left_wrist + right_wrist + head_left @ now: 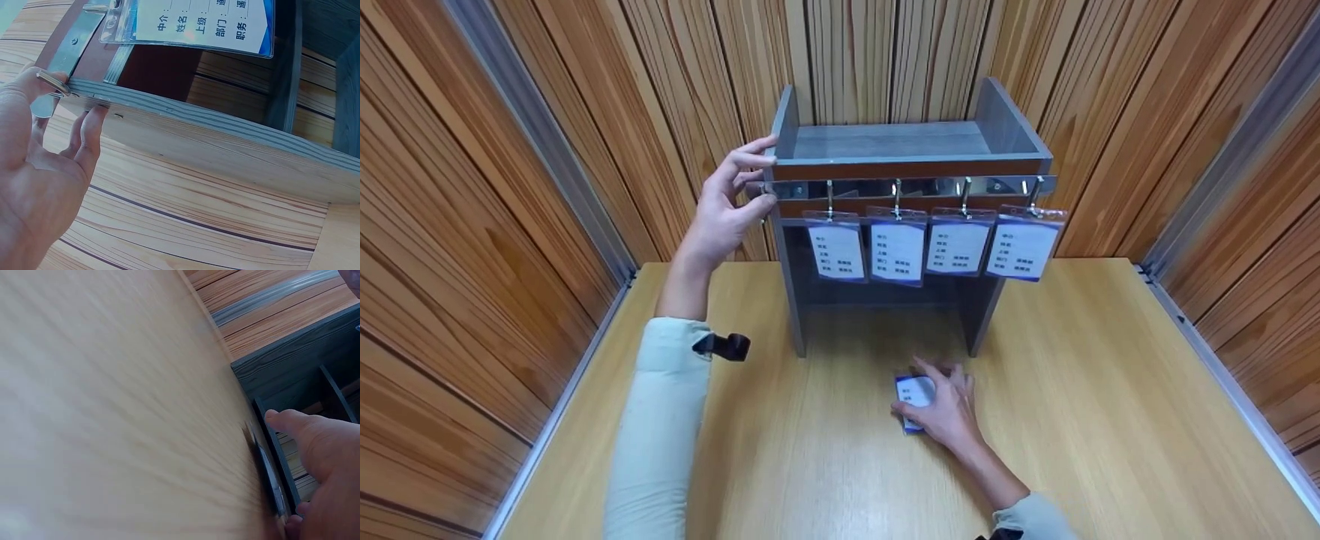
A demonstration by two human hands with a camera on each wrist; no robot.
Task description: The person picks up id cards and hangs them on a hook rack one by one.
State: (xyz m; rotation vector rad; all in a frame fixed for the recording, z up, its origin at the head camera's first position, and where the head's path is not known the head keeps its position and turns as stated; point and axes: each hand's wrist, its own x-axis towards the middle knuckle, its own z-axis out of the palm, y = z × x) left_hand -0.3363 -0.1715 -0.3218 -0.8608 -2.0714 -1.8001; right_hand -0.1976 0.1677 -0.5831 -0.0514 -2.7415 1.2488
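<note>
In the head view my left hand (725,202) holds the left end of the grey shelf unit (791,285), thumb in front by the metal hook rail (870,187). The left wrist view shows that thumb against a metal hook (52,82), the other fingers touching the side panel (185,135). My right hand (949,409) spreads over a blue-and-white name badge (913,390) low above or on the table, partly covering it. In the right wrist view the badge (271,475) shows edge-on beside the fingers; its thumb stands apart from it.
Several clear-sleeved name badges (897,249) hang from the rail's hooks across the shelf front. The wooden table (780,465) lies below. Wood-panelled walls (675,90) with metal corner strips (547,112) enclose the table at the back and sides.
</note>
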